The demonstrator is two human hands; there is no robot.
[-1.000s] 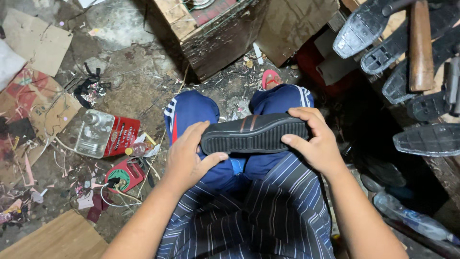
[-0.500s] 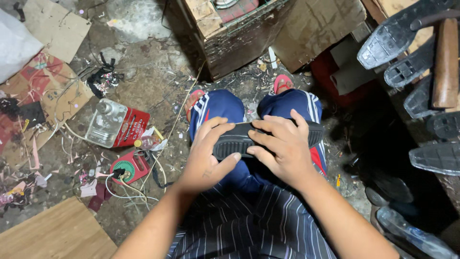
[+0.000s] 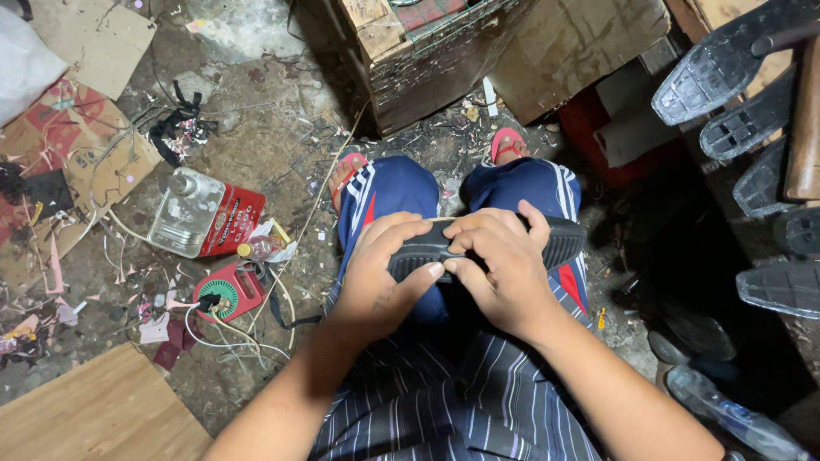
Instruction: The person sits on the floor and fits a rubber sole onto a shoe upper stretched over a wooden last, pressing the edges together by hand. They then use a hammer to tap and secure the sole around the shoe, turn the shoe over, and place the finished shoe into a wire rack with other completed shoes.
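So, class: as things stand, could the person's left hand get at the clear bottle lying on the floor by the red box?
Probably yes. The left hand grips the black shoe sole over the lap, and the clear bottle lies on that same side, with only loose cords and scraps between. It would have to let go first.

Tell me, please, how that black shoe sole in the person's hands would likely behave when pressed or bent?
The black shoe sole looks moulded and thin, so it probably flexes rather than snaps. Its ribbed tread should give grip, not slip. The left hand and right hand hold it easily above the lap, suggesting it is light.
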